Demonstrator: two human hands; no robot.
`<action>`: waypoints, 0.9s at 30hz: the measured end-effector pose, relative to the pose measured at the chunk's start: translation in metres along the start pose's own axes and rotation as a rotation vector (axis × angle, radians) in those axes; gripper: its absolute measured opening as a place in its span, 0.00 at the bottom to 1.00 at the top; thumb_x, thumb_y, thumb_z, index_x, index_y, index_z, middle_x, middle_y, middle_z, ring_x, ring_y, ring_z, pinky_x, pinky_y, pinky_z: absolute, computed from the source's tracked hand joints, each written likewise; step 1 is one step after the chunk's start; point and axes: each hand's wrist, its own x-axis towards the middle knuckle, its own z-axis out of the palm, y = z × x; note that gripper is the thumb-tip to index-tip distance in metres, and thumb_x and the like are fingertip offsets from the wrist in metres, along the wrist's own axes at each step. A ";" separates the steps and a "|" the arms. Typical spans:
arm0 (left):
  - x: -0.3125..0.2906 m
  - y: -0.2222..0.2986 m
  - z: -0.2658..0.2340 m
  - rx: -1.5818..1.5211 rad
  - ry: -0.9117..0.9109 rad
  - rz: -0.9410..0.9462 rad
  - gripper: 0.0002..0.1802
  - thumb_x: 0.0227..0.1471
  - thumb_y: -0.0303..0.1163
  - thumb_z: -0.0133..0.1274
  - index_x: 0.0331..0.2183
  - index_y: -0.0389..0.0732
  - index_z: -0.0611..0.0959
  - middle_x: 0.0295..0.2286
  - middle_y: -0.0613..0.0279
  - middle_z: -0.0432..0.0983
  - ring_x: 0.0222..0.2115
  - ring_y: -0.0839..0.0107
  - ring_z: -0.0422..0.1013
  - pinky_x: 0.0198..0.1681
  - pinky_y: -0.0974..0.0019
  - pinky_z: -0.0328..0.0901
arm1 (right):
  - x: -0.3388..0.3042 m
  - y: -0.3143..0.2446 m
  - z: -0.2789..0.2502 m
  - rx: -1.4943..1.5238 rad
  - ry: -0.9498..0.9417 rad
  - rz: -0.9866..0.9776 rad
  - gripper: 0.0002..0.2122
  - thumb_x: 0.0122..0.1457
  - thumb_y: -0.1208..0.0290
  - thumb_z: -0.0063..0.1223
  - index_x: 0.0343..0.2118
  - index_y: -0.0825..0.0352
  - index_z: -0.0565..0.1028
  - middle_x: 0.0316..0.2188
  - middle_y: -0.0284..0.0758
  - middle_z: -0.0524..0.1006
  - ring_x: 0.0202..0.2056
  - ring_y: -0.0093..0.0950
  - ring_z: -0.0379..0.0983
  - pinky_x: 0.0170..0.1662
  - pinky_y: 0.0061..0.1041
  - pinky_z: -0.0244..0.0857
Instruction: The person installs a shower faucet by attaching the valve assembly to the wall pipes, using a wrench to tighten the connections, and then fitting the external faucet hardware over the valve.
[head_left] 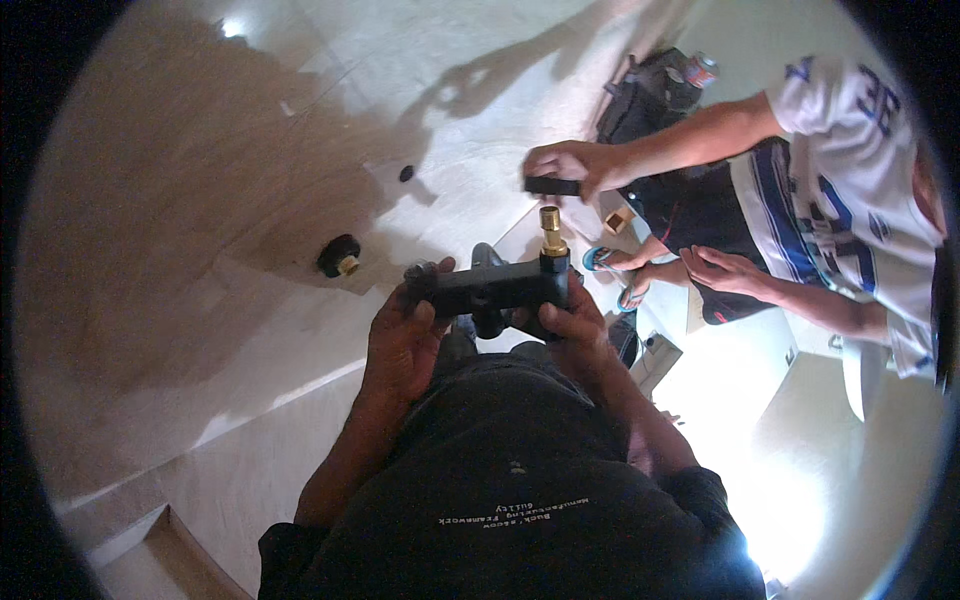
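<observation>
A black bar-shaped mixer tap (490, 288) is held level in front of my body by both hands. My left hand (398, 345) is wrapped round its left end, and my right hand (578, 325) grips the right end, thumb on the near side. A brass threaded fitting (551, 230) stands up from the tap's right end. To the left, a round black flange with a brass piece in its middle (340, 256) sits on the beige stone-look wall (230, 200). Beyond it is a small dark round spot (406, 173), a hole or a cap; I cannot tell which.
At the right a co-worker in a white and blue jersey (850, 150) reaches a hand (580, 165) with a black oblong piece (553, 186) close to the brass fitting. A dark bag (650, 95) and a can (700, 69) lie beyond. Bright light glares at lower right.
</observation>
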 end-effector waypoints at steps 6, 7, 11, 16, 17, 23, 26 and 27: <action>0.000 -0.020 0.037 -0.195 -0.037 0.026 0.32 0.61 0.53 0.52 0.58 0.44 0.70 0.59 0.54 0.67 0.63 0.59 0.59 0.68 0.47 0.50 | -0.025 -0.007 0.012 -0.201 0.060 -0.035 0.32 0.59 0.59 0.62 0.61 0.67 0.60 0.44 0.35 0.73 0.45 0.24 0.71 0.48 0.28 0.67; -0.005 -0.019 0.041 -0.237 0.000 -0.023 0.31 0.61 0.54 0.51 0.57 0.44 0.71 0.59 0.54 0.67 0.63 0.58 0.59 0.67 0.46 0.52 | -0.032 -0.011 0.014 -0.297 0.060 0.007 0.32 0.59 0.58 0.62 0.61 0.67 0.60 0.44 0.35 0.73 0.45 0.23 0.71 0.48 0.28 0.66; -0.027 -0.013 0.043 -0.311 0.084 -0.045 0.28 0.61 0.54 0.49 0.54 0.45 0.73 0.58 0.54 0.68 0.61 0.56 0.62 0.64 0.41 0.57 | -0.045 -0.023 0.010 -0.520 -0.053 -0.118 0.22 0.62 0.64 0.57 0.55 0.70 0.68 0.43 0.38 0.76 0.46 0.28 0.72 0.52 0.32 0.65; -0.048 -0.008 0.033 -0.277 0.142 -0.029 0.28 0.62 0.53 0.50 0.55 0.46 0.71 0.59 0.53 0.67 0.62 0.55 0.61 0.64 0.42 0.57 | -0.048 -0.034 0.012 -0.657 0.430 -0.393 0.22 0.60 0.73 0.58 0.58 0.69 0.70 0.44 0.44 0.75 0.48 0.32 0.72 0.48 0.30 0.68; -0.048 -0.004 0.031 -0.265 0.149 -0.030 0.29 0.62 0.54 0.50 0.56 0.46 0.71 0.59 0.53 0.67 0.62 0.55 0.61 0.64 0.42 0.58 | -0.037 -0.041 0.019 -0.794 0.427 -0.573 0.24 0.58 0.74 0.61 0.58 0.68 0.70 0.46 0.44 0.73 0.47 0.33 0.72 0.47 0.31 0.69; -0.045 0.015 0.018 -0.258 0.050 -0.089 0.30 0.63 0.53 0.49 0.57 0.43 0.69 0.59 0.50 0.66 0.61 0.53 0.62 0.64 0.43 0.58 | -0.003 -0.079 0.038 -1.392 0.207 -0.873 0.23 0.54 0.78 0.64 0.55 0.64 0.74 0.48 0.42 0.70 0.48 0.40 0.70 0.48 0.38 0.69; -0.038 0.027 0.019 -0.198 0.043 -0.116 0.31 0.63 0.53 0.49 0.57 0.41 0.69 0.58 0.46 0.66 0.61 0.53 0.62 0.65 0.45 0.58 | 0.000 -0.078 0.043 -1.308 0.116 -0.709 0.16 0.57 0.83 0.57 0.49 0.66 0.77 0.48 0.39 0.71 0.48 0.32 0.71 0.48 0.30 0.69; -0.035 0.030 0.019 -0.199 0.034 -0.121 0.31 0.63 0.53 0.49 0.57 0.41 0.69 0.58 0.46 0.66 0.61 0.53 0.62 0.65 0.45 0.58 | 0.001 -0.079 0.045 -1.314 0.126 -0.711 0.16 0.57 0.83 0.57 0.49 0.66 0.77 0.48 0.39 0.71 0.48 0.32 0.71 0.48 0.30 0.69</action>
